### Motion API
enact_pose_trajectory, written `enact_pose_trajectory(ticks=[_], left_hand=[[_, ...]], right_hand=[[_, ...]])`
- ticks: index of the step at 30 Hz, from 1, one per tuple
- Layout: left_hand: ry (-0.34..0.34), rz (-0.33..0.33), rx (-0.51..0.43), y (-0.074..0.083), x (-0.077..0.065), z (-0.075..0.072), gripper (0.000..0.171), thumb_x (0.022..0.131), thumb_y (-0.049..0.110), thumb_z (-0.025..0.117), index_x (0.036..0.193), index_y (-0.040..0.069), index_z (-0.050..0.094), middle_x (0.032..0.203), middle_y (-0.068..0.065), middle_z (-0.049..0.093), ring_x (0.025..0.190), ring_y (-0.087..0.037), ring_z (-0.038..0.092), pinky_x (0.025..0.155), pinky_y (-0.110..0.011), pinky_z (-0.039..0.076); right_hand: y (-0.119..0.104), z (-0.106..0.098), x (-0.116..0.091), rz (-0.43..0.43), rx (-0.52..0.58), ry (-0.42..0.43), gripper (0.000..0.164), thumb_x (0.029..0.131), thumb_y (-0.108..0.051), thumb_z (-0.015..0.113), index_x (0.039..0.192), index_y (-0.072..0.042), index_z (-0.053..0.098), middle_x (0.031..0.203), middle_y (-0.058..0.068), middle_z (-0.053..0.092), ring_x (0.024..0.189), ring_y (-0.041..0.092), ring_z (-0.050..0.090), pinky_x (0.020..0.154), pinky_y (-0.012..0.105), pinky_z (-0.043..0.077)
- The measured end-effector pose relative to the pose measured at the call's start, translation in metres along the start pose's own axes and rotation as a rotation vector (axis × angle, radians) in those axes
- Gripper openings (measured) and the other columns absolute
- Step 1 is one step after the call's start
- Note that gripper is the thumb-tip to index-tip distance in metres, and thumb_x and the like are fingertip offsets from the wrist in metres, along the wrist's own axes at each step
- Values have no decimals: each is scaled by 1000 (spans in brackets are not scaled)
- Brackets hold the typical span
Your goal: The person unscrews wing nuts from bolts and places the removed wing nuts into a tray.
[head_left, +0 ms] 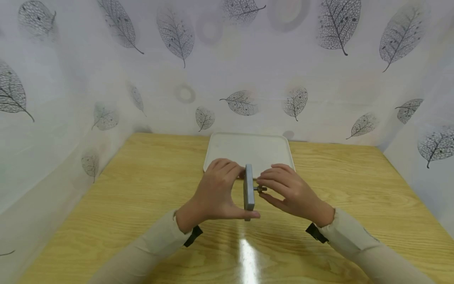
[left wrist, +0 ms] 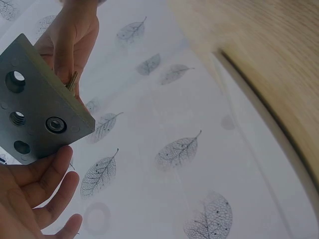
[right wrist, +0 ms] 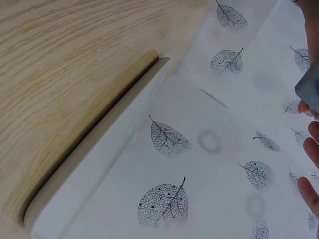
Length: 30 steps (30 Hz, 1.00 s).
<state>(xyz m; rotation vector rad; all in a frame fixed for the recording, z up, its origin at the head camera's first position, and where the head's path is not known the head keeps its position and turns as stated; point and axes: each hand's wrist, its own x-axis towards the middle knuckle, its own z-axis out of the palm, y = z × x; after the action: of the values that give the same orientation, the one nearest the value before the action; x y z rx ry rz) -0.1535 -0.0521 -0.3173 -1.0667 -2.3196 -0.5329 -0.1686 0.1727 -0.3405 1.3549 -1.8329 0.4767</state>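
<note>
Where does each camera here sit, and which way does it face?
Head: on the head, facing forward and down over table, tray and metal plate; left hand, right hand and sleeves show.
Left wrist: on that wrist, facing the plate's holed face and leaf-print backdrop; both hands show.
Right wrist: on that wrist, facing tray and backdrop; fingers show at right.
Head and left wrist share plate and hands.
</note>
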Motion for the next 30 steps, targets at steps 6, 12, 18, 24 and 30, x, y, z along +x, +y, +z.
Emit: enact_pose_trajectory(ticks=[6,12,18,24,30], left_hand=[[-2,-3,8,-1,0,0,73,47,70,76,92,15,62,84,6,62,88,-13,55,90,-34,43],[7,-8,8,-3,-1,0,74,47,71,76,92,14,61,83,6,61,87,-13,55,90,-34,43],[13,-6,8,-5,-1,0,75,47,72,76,92,14,61,83,6,61,87,-13,55,90,-34,43],[18,9,-2,-5,-1,0,74,48,71,75,93,14,61,84,6,61,87,-13,55,90,-34,42],[9,15,-25,-2,-1,1,75,48,70,76,95,13,63,86,5,63,88,-12,55,91,-34,42]], right_hand=[[0,-1,1,4,-24,1,33,95,-29,53,96,0,70,93,10,69,88,24,64,88,43,46],[-5,-4,4,-64,-17,20,27,95,-25,54,90,-3,70,88,7,70,85,23,65,83,44,49],[-10,-4,5,-116,-25,43,22,95,-20,55,89,-4,69,87,6,70,82,22,65,80,44,50],[-7,-5,8,-63,20,64,24,94,-21,56,87,-3,70,88,8,69,84,23,64,84,41,48],[-3,-3,6,-6,53,43,29,94,-26,56,93,-1,69,95,11,67,90,25,62,87,37,47]])
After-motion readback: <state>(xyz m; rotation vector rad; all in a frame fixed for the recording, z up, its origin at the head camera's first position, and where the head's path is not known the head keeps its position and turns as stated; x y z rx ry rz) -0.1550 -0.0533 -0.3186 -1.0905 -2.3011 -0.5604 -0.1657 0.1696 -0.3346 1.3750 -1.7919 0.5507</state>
